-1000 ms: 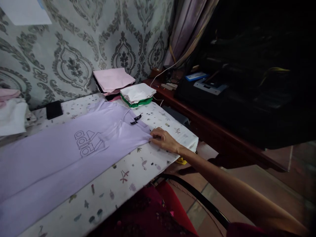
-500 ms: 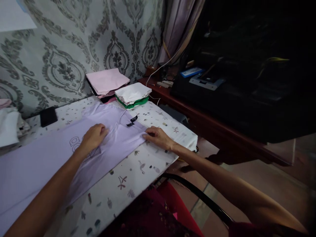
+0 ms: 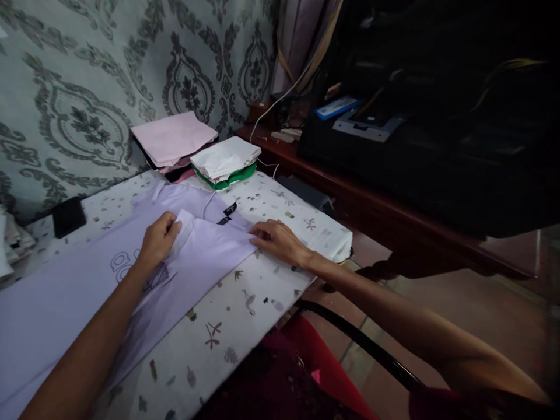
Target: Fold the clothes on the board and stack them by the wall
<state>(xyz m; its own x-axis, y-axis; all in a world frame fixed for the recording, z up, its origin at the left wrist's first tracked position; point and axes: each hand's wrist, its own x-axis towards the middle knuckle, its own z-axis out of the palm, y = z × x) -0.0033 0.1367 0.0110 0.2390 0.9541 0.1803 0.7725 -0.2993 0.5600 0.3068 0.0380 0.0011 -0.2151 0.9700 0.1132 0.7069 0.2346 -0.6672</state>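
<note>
A lavender T-shirt (image 3: 83, 265) lies across the table, its printed outline letters partly covered by my left forearm. My left hand (image 3: 158, 238) pinches a folded-over edge of the shirt, probably a sleeve, raised a little above the cloth. At the shirt's right end, my right hand (image 3: 280, 242) grips the fabric near the shoulder, fingers closed. Two black neck labels (image 3: 227, 213) show at the collar, between and beyond my hands.
Behind the shirt stand a pink-topped stack of folded clothes (image 3: 175, 139) and a white-and-green stack (image 3: 226, 160). A black phone (image 3: 69, 217) lies at the left. Beyond the patterned table (image 3: 258, 291) is a dark red wooden desk (image 3: 324, 175). A chair's black armrest (image 3: 363, 344) is below.
My left hand has drawn up a fold of the shirt, which now stands out beside its fingers. My right hand stays at the shirt's right end. The view has shifted slightly right.
</note>
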